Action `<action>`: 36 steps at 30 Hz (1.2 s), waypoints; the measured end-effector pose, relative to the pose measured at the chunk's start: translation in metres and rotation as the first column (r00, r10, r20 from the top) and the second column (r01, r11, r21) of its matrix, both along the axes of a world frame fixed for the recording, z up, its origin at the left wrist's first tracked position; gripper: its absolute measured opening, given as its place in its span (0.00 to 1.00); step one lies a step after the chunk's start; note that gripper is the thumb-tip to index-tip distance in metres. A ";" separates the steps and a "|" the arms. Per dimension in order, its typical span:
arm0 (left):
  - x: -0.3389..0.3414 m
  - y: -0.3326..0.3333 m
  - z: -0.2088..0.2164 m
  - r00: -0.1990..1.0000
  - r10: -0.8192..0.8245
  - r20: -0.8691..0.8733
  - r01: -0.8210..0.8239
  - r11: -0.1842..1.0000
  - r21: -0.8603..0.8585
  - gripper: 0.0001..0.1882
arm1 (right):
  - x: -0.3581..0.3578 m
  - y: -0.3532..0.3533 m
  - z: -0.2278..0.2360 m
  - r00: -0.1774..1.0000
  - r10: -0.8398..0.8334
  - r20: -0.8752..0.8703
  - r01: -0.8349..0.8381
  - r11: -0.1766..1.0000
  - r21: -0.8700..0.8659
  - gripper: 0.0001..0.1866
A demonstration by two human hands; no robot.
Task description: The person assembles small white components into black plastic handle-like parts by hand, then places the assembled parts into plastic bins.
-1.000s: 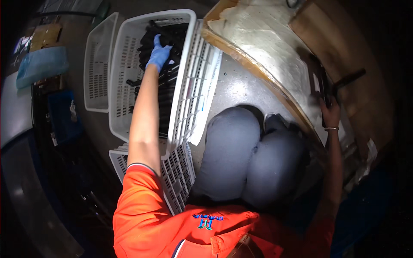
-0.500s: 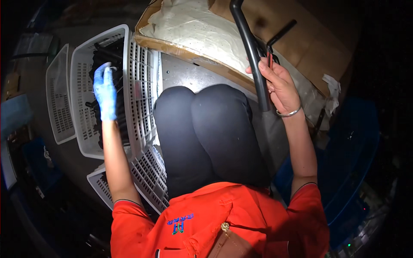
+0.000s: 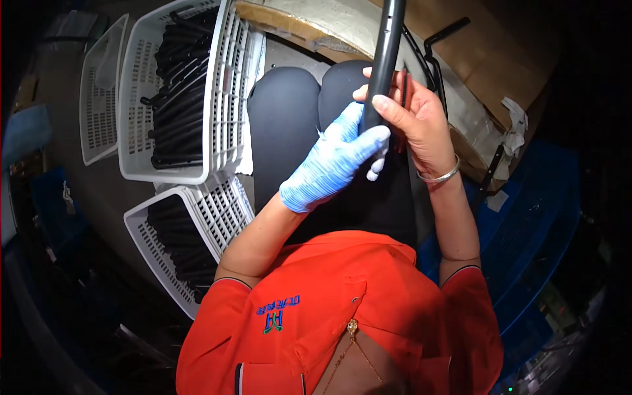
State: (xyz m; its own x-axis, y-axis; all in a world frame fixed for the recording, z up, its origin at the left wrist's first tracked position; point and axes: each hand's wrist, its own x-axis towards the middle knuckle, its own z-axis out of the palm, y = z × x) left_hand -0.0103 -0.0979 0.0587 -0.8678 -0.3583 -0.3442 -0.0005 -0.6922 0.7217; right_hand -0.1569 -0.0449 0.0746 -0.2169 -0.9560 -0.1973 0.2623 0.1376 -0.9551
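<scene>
A long black tube (image 3: 387,49) stands out in front of me, with small holes along its side. Bare and wearing a bangle, my right hand (image 3: 426,125) is closed on it, thumb across the front. A red-handled tool (image 3: 405,92) also shows between the tube and that palm; its kind is hidden. My left hand (image 3: 326,161), in a blue glove, grips the tube's lower end with fingers wrapped around it. Beyond the right hand, a thin bent black rod (image 3: 444,34) reaches over the cardboard; its lower part is partly hidden.
To my left, a large white basket (image 3: 209,99) holds many black tubes (image 3: 181,92). A smaller white basket (image 3: 148,270) with more tubes stands nearer. A cardboard box (image 3: 309,29) lies ahead, and a blue container (image 3: 526,243) sits at right.
My left hand has come from the large basket to the tube and taken its lower end. The tube and right hand have shifted slightly, and the view has tilted.
</scene>
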 end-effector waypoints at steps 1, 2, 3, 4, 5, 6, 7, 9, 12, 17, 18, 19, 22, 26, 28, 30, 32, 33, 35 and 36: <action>0.002 0.003 0.002 1.000 0.002 0.004 -0.002 1.000 0.006 0.17 | 0.003 0.003 -0.001 0.998 0.017 -0.055 -0.016 1.000 0.017 0.23; 0.003 0.007 0.008 0.993 0.042 0.109 -0.024 0.987 -0.158 0.17 | 0.005 0.004 -0.003 0.996 0.044 -0.071 -0.043 0.999 0.013 0.23; 0.003 0.010 0.013 0.975 0.095 0.203 -0.026 0.948 -0.318 0.17 | 0.006 0.007 -0.006 0.994 0.068 -0.090 -0.068 0.998 0.008 0.23; 0.000 0.015 0.014 0.981 0.143 0.134 -0.115 0.973 -0.199 0.17 | 0.007 0.011 -0.008 0.994 0.068 -0.087 -0.067 0.998 0.015 0.23; -0.001 0.019 0.009 0.980 0.141 0.137 -0.113 0.975 -0.193 0.17 | 0.007 0.015 -0.012 0.991 0.047 -0.125 -0.045 0.999 0.022 0.22; 0.001 0.021 0.001 0.985 0.136 0.107 -0.123 0.985 -0.122 0.17 | 0.008 0.019 -0.017 0.987 0.031 -0.160 -0.027 0.999 0.026 0.22; 0.002 0.024 -0.009 0.988 0.133 0.076 -0.130 0.990 -0.050 0.17 | 0.011 0.023 -0.023 0.910 -0.063 -0.410 0.071 0.997 0.003 0.19; 0.003 0.029 -0.022 0.976 0.207 0.065 -0.205 0.978 -0.040 0.14 | 0.013 0.036 -0.014 0.701 -0.104 -0.705 0.193 0.980 0.048 0.16; 0.000 0.036 -0.034 0.963 0.258 0.081 -0.255 0.966 -0.042 0.13 | 0.012 0.051 -0.019 0.527 -0.136 -0.839 0.137 0.988 -0.074 0.13; -0.001 0.037 -0.034 0.956 0.276 0.103 -0.255 0.951 -0.176 0.14 | 0.021 0.063 -0.012 0.307 -0.079 -0.949 -0.035 0.995 -0.094 0.17; 0.001 0.037 -0.036 0.962 0.264 0.076 -0.245 0.949 -0.199 0.14 | 0.022 0.064 -0.013 0.294 -0.088 -0.952 -0.039 0.994 -0.104 0.17; 0.000 0.037 -0.036 0.962 0.261 0.080 -0.242 0.950 -0.197 0.14 | 0.022 0.064 -0.014 0.297 -0.086 -0.951 -0.036 0.994 -0.102 0.17; -0.001 0.038 -0.035 0.958 0.275 0.078 -0.244 0.929 -0.278 0.15 | 0.021 0.063 -0.016 0.293 -0.104 -0.951 -0.059 0.990 -0.126 0.18; -0.002 0.038 -0.037 0.953 0.290 0.090 -0.258 0.929 -0.264 0.15 | 0.020 0.062 -0.018 0.272 -0.110 -0.956 -0.058 0.990 -0.130 0.18; -0.003 0.038 -0.036 0.952 0.289 0.099 -0.256 0.931 -0.259 0.14 | 0.020 0.062 -0.018 0.272 -0.105 -0.957 -0.053 0.991 -0.124 0.17; -0.004 0.038 -0.035 0.950 0.297 0.099 -0.254 0.917 -0.307 0.14 | 0.020 0.062 -0.017 0.250 -0.109 -0.962 -0.055 0.990 -0.127 0.17; -0.005 0.039 -0.034 0.944 0.312 0.109 -0.271 0.920 -0.285 0.13 | 0.021 0.062 -0.015 0.242 -0.111 -0.964 -0.052 0.990 -0.128 0.18; -0.006 0.039 -0.033 0.938 0.326 0.116 -0.287 0.921 -0.264 0.12 | 0.022 0.062 -0.015 0.233 -0.115 -0.966 -0.050 0.990 -0.130 0.18; -0.007 0.038 -0.033 0.935 0.328 0.132 -0.287 0.922 -0.259 0.11 | 0.023 0.062 -0.017 0.223 -0.126 -0.967 -0.048 0.989 -0.140 0.18; -0.007 0.038 -0.033 0.931 0.333 0.148 -0.289 0.922 -0.256 0.10 | 0.024 0.061 -0.018 0.214 -0.138 -0.967 -0.049 0.987 -0.152 0.18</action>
State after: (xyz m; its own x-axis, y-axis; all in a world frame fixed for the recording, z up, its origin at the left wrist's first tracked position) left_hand -0.0175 -0.0602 0.0253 -0.6283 -0.6867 -0.3655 0.0400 -0.4977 0.8664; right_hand -0.1331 0.0164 0.0569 -0.1924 -0.9294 0.3148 -0.8825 0.0236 -0.4697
